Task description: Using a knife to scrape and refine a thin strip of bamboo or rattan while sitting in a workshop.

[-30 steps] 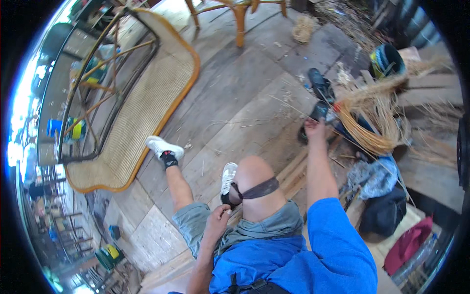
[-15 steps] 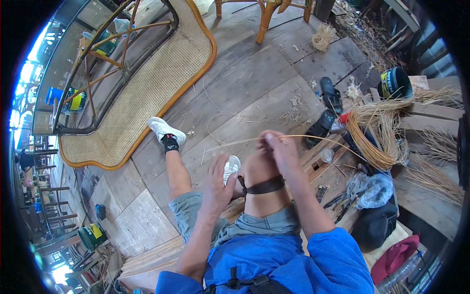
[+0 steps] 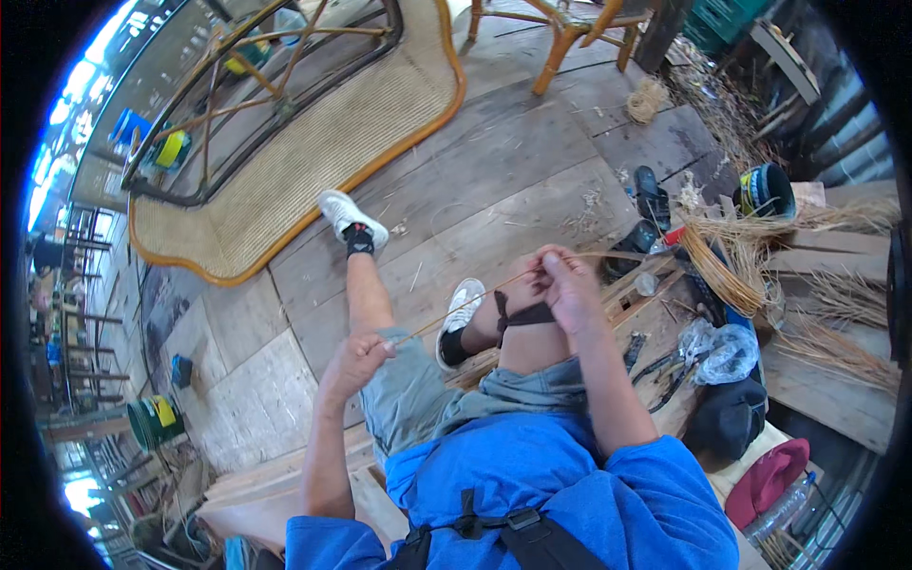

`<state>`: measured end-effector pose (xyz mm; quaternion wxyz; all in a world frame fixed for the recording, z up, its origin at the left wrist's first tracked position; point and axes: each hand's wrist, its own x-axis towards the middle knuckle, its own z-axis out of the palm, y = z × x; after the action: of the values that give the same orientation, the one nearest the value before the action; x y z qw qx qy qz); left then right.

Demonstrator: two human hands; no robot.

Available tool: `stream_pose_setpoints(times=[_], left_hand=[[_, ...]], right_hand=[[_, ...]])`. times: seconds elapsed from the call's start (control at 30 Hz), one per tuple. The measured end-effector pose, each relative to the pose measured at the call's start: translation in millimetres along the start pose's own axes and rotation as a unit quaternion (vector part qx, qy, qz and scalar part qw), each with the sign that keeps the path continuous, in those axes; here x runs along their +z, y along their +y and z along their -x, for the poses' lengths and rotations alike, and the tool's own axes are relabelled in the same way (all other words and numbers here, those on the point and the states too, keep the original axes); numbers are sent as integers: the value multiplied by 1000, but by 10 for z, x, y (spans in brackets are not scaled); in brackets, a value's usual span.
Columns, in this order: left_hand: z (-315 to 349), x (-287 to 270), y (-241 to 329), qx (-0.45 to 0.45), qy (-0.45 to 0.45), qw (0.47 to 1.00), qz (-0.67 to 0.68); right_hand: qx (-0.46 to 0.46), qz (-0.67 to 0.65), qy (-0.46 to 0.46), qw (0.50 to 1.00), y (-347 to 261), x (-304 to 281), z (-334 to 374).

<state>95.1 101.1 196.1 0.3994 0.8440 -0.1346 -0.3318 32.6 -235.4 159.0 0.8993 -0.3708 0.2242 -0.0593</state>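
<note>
A thin rattan strip [image 3: 463, 309] runs taut between my two hands, slanting up from left to right. My left hand [image 3: 356, 363] is closed on its near end, beside my left thigh. Above my right knee, my right hand [image 3: 567, 290] pinches the strip; the fingers are slightly blurred. Past that hand the strip carries on toward a coil of rattan strands [image 3: 727, 275] at the right. A dark band [image 3: 524, 316] is tied around my right leg just below the right hand.
A woven cane panel with a wooden rim [image 3: 313, 161] lies at the upper left. Dark sandals [image 3: 651, 199], a green bucket [image 3: 766, 192] and a clear plastic bag [image 3: 727, 353] are on the right. A rattan chair leg [image 3: 560, 57] stands at the top.
My left hand has closed on the strip and moved down and left, drawing it taut. The right hand has shifted slightly right. The view has tilted a little.
</note>
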Motion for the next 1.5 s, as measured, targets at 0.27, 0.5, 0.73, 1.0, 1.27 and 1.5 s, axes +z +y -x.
stream_pose_setpoints(times=[0.27,0.5,0.73,1.0,1.27,1.5], left_hand=[[650,-249,-524,-88,43,995,28],[1186,-278,-913,-131,98,986,-22],[1595,-140,-1189,-197,115,974,-18],[977,257,-552,-179,115,875,435],[-352,1291,463,-61,-82,883,458],[-288,1468,390,-40,-31,983,175]], right_hand=[[40,116,17,992,-63,-54,-105],[27,179,-6,983,-66,-22,-282],[-12,208,1,978,-420,-76,-484],[-165,-37,-2,986,-1143,-617,-599],[-46,231,266,935,-429,-1720,459],[28,202,350,914,-114,-1906,1247]])
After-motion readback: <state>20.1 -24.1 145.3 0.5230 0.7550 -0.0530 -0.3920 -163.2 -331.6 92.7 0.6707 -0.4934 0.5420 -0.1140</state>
